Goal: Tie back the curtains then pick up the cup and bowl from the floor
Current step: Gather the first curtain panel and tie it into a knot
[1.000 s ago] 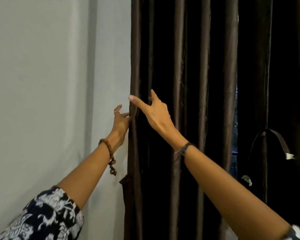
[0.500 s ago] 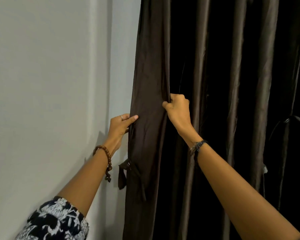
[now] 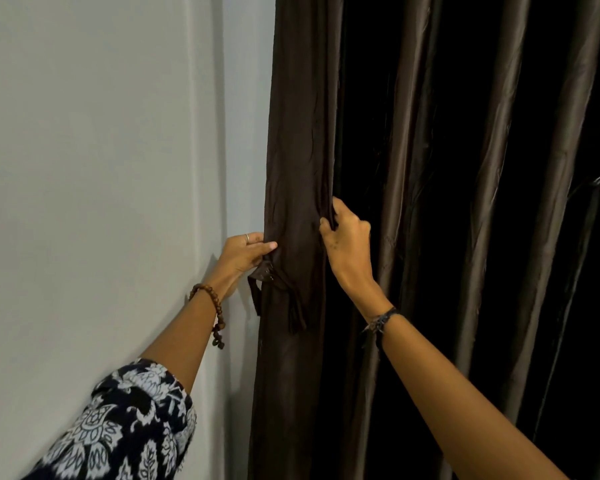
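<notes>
Since a moment ago both hands have slid a little lower on the dark brown satin curtain (image 3: 300, 133), and the gathered left edge now stands as a flatter, wider panel beside the pale grey wall (image 3: 101, 150).

From the head camera, the left hand (image 3: 243, 252) reaches in from the wall side, its fingers curled and pinching the curtain's outer edge right where a matching brown fabric tie-back strap (image 3: 274, 292) is looped. A short end of that strap hangs down just below the fingers, and a tasselled tail droops against the front of the panel. A brown wooden bead bracelet (image 3: 212, 306) circles that wrist, with a navy sleeve printed in white flowers (image 3: 125, 420) further down the arm.

The right hand (image 3: 345, 237) is clenched in a fist around the inner fold of the same panel, knuckles outward, bunching the cloth. A dark woven wristband (image 3: 381, 320) sits on that wrist. To the right the rest of the curtain hangs in long, glossy vertical pleats with deep shadow between them.

The cup and bowl are outside the camera's view.
</notes>
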